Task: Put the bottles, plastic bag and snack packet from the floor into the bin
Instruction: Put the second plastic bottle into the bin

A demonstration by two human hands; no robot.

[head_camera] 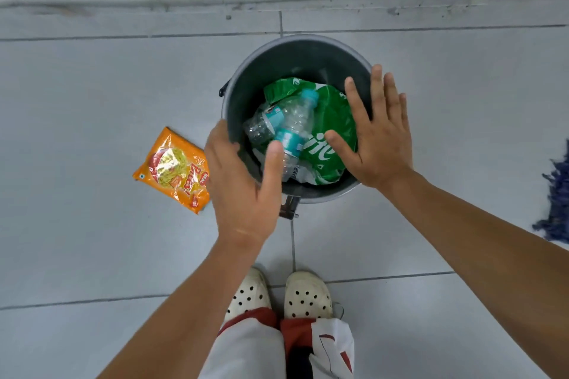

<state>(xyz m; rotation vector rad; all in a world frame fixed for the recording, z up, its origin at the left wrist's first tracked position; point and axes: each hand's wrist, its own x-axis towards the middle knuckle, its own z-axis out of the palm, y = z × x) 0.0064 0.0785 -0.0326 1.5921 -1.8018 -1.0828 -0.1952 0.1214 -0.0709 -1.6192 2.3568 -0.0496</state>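
A dark grey round bin (292, 55) stands on the tiled floor in front of me. Inside it lie a green plastic bag (332, 120) and two clear bottles with teal labels, one (297, 120) across the other (261, 126). An orange snack packet (175, 169) lies flat on the floor just left of the bin. My left hand (243, 188) hovers over the bin's near left rim, fingers apart, holding nothing. My right hand (378, 132) is spread flat above the bin's right rim, also holding nothing.
A wall base (277, 3) runs along the floor behind the bin. A blue mop head (554, 203) lies at the right edge. My feet in white perforated clogs (280, 292) stand just behind the bin on bare grey tiles.
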